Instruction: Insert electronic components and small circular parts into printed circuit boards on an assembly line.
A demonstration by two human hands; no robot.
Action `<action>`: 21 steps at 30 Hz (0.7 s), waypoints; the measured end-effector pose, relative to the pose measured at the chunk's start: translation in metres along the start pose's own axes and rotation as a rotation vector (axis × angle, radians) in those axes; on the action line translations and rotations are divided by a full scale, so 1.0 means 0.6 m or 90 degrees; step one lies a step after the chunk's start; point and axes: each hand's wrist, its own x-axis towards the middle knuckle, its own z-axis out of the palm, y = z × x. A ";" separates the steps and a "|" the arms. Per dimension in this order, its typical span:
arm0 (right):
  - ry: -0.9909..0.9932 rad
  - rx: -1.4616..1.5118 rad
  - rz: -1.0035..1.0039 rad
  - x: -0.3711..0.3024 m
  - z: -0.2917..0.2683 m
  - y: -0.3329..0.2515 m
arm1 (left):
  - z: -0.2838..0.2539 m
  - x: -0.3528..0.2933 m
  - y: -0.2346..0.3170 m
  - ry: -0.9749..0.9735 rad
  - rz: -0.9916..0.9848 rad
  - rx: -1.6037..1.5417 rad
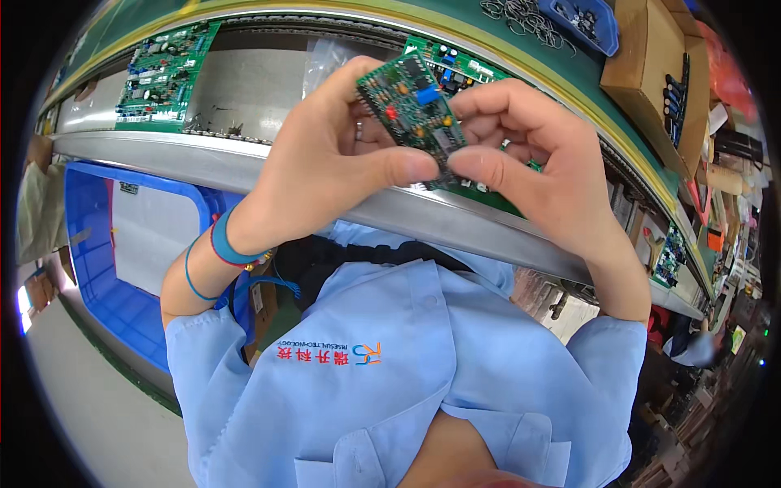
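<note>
Between my two hands is a small green circuit board (407, 106), tilted, with a blue block, a red part and yellow parts on its face. My left hand (325, 150) grips its left and lower edge, thumb across the bottom corner. On the other side my right hand (529, 146) pinches the lower right edge between thumb and fingers. A larger green circuit board (468, 61) lies on the conveyor line behind, partly hidden by my hands and the small board. A wristband circles my left wrist.
Another populated board (163, 77) rests on the line at the left. The metal rail (163, 149) runs along the near side. A blue bin (89, 244) stands below left. At the back right are a blue tray of parts (606, 28) and a cardboard box (639, 61).
</note>
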 end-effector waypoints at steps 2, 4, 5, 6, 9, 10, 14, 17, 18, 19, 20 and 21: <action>-0.003 0.099 0.093 0.001 -0.009 0.008 | -0.001 0.005 -0.003 -0.013 0.014 0.006; 0.052 0.044 0.037 -0.013 -0.010 0.024 | -0.013 0.008 0.006 -0.035 0.053 0.218; 0.107 -0.009 -0.023 -0.020 -0.010 0.029 | -0.028 0.014 0.003 -0.014 0.144 0.278; 0.107 -0.118 -0.028 -0.028 -0.013 0.022 | -0.050 0.021 -0.004 -0.002 0.172 0.273; 0.119 -0.368 -0.173 -0.028 -0.009 0.044 | -0.111 0.024 -0.012 0.019 0.139 0.270; 0.116 -0.367 -0.172 -0.025 -0.007 0.044 | -0.117 0.021 -0.015 0.026 0.155 0.303; 0.097 -0.502 -0.202 -0.012 0.002 0.045 | -0.072 0.021 0.015 0.092 0.111 0.315; 0.084 -0.530 -0.216 -0.006 0.011 0.040 | -0.117 0.086 -0.061 -0.069 0.368 0.102; 0.082 -0.541 -0.222 -0.004 0.013 0.038 | -0.139 0.109 -0.093 -0.305 0.680 -0.081; 0.082 -0.541 -0.220 -0.004 0.011 0.038 | -0.138 0.112 -0.094 -0.305 0.680 -0.084; 0.076 -0.544 -0.217 -0.004 0.008 0.038 | -0.137 0.114 -0.094 -0.304 0.671 -0.094; 0.070 -0.546 -0.215 -0.004 0.006 0.039 | -0.136 0.116 -0.095 -0.303 0.662 -0.104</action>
